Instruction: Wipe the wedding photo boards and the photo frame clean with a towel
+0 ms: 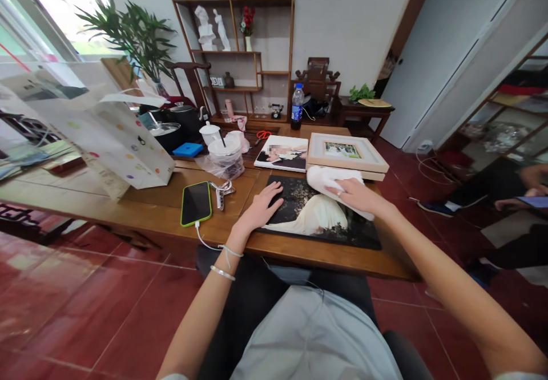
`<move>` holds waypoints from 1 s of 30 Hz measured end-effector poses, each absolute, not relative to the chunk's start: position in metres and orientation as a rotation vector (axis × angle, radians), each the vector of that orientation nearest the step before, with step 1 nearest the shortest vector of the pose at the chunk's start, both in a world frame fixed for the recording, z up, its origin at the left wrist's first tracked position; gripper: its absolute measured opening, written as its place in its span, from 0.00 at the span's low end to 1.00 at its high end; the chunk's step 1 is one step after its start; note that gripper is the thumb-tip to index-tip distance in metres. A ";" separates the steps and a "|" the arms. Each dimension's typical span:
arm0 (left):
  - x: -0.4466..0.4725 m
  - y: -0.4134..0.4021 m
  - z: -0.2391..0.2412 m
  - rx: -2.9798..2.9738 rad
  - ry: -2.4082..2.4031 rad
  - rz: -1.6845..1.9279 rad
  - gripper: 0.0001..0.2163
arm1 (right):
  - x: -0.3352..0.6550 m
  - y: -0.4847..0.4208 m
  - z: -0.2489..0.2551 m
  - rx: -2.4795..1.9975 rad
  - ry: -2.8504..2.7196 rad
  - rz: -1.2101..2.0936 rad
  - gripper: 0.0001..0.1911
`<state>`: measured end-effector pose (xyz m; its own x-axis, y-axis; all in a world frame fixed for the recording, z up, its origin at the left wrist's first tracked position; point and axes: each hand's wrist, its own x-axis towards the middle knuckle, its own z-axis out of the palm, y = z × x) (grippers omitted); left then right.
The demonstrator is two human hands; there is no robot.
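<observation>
Two hands | left fingers point(273, 189) open on print point(319, 220); right fingers point(342, 186) gripping cloth point(319, 176) | cup point(225, 153): straw point(221, 138)

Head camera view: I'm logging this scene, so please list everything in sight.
wooden table: one, brown, centre
dark photo print: one, black and white, table's near edge
white cloth: one, white, on the print's far corner
framed photo: one, pale wood, behind the cloth
unframed photo: one, dark and white, left of the frame
smartphone: one, green case, left of the print
lidded cup: one, clear, behind the smartphone
gift bag: one, white with coloured dots, table's left
water bottle: one, blue cap, far edge
another person: one, dark clothing, right edge
left hand: one, flat on the print
right hand: one, on the cloth
</observation>
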<state>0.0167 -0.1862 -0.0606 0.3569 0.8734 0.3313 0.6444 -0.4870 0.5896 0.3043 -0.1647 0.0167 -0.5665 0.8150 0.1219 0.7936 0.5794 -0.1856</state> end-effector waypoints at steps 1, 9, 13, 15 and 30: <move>0.017 -0.186 -0.061 2.269 1.334 0.885 0.19 | 0.319 -0.168 0.015 -1.408 -2.600 0.150 0.21; 0.019 -0.188 -0.059 2.257 1.345 0.886 0.19 | 0.340 -0.239 0.004 -1.373 -2.658 0.068 0.16; 0.020 -0.190 -0.057 2.249 1.356 0.889 0.19 | 0.316 -0.292 0.011 -1.188 -2.721 0.202 0.12; 0.021 -0.190 -0.057 2.249 1.363 0.887 0.19 | 0.309 -0.309 0.014 -1.098 -2.762 0.269 0.10; 0.019 -0.189 -0.060 2.255 1.349 0.889 0.19 | 0.331 -0.193 -0.004 -1.259 -2.625 0.055 0.15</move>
